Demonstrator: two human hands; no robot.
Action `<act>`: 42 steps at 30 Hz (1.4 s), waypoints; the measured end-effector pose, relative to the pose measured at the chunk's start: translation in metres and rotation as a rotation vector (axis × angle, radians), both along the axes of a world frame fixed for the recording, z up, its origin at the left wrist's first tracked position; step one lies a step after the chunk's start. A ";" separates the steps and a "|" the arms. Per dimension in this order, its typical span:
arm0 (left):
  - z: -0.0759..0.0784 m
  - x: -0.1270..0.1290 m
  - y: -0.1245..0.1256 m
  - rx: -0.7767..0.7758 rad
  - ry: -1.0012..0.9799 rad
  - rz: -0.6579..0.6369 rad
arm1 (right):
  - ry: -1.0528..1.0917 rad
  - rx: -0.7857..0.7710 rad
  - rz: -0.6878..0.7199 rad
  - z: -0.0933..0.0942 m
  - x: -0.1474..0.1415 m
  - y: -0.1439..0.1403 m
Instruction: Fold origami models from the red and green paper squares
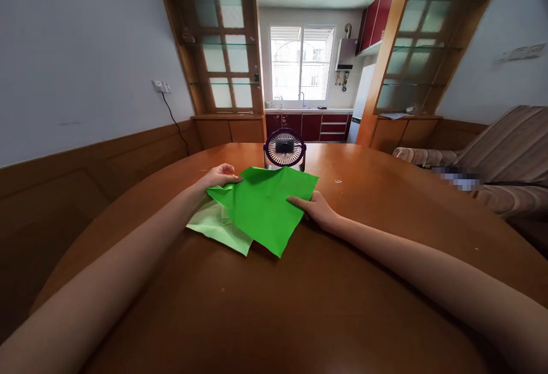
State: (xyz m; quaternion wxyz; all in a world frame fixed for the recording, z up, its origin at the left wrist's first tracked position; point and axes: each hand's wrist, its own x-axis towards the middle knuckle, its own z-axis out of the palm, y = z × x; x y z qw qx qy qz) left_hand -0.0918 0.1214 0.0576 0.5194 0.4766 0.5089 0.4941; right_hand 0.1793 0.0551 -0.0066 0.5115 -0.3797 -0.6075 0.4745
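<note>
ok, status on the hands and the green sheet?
Left hand on the green sheet's far left corner. Right hand pinching its right edge. Sheet partly folded on the table. Small fan right behind.

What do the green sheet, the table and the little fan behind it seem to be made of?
The green sheet looks like thin matte paper: sharp creases, crisp corners, a paler underside. The table appears to be varnished wood, brown with a soft sheen reflecting the window light. The fan seems dark plastic with a fine grille, possibly wire; too small to tell. Both hands, left and right, rest on the sheet's edges.
</note>
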 end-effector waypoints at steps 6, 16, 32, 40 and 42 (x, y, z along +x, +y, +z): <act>0.007 -0.015 -0.005 -0.089 0.202 -0.230 | -0.350 0.211 -0.167 -0.006 0.004 0.002; 0.007 -0.026 -0.023 -0.157 0.256 -0.487 | -0.805 0.716 -0.240 -0.005 0.004 -0.008; 0.007 -0.093 -0.018 -0.198 0.226 -0.457 | -0.938 0.746 0.295 0.023 -0.044 0.001; -0.008 -0.102 -0.011 -0.181 0.373 -0.374 | -1.104 0.600 0.235 0.029 -0.088 0.020; -0.008 -0.101 -0.001 -0.069 0.370 -0.277 | -1.173 0.654 0.156 0.020 -0.090 0.021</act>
